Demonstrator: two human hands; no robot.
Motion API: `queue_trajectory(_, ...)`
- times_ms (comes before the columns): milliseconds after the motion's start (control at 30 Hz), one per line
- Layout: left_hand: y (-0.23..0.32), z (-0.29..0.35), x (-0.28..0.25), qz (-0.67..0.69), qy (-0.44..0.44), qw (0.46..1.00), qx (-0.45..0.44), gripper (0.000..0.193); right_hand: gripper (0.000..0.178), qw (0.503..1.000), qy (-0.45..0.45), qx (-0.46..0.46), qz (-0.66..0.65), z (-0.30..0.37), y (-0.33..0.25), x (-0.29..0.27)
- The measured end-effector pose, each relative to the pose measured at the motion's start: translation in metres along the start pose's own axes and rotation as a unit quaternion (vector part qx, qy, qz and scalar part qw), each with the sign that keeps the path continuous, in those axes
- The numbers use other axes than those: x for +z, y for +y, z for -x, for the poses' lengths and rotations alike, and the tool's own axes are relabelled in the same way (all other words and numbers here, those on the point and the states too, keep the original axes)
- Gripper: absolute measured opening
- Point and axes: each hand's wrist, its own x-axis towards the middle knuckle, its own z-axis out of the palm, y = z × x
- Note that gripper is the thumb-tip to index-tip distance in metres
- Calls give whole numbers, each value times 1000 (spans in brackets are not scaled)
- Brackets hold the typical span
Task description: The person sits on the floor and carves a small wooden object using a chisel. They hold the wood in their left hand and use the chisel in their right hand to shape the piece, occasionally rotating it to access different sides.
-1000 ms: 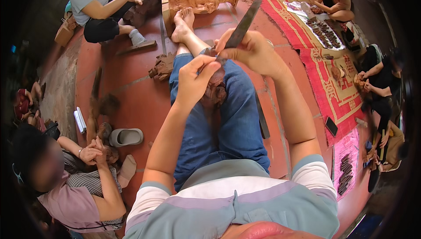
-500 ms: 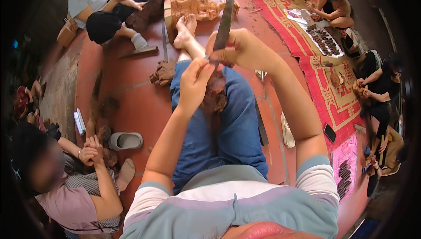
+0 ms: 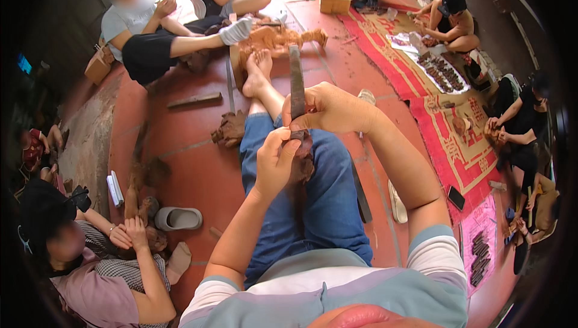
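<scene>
Above my lap, both hands are on a flat, dark grey-brown strip (image 3: 295, 81) that points away from me, nearly straight. My right hand (image 3: 337, 108) grips it from the right with curled fingers. At its near end, the thumb and fingers of my left hand (image 3: 274, 165) pinch it. Its exact kind I cannot make out. Under my hands, a reddish-brown carved wooden piece (image 3: 306, 170) rests on my jeans, partly hidden by my fingers.
Beyond my bare feet lies a large orange-brown wood carving (image 3: 271, 39). A wooden bar (image 3: 194, 100) and a rough wood chunk (image 3: 230, 129) lie left of my legs. A grey clog (image 3: 178, 218) is nearer. Rightward are a red mat (image 3: 430, 123), a phone (image 3: 456, 198) and seated people.
My hands have come lower and nearer my lap. The strip has turned from leaning right to nearly straight. At the upper left, a person's socked foot now extends over the large carving.
</scene>
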Motion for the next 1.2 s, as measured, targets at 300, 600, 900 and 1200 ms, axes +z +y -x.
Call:
queue_trajectory(300,8,-1,-9,-13,-14,998,-64,13,8,998,-48,33,-9,-1,-15,3)
queue_trajectory(600,20,-26,-1,151,9,978,-144,11,7,993,39,106,-33,-7,-13,0)
queue_trajectory(900,7,-16,4,20,19,997,-72,10,10,985,29,111,-128,6,15,0)
queue_trajectory(1200,-3,-3,-4,141,-57,984,-90,12,6,996,58,-61,3,20,15,9)
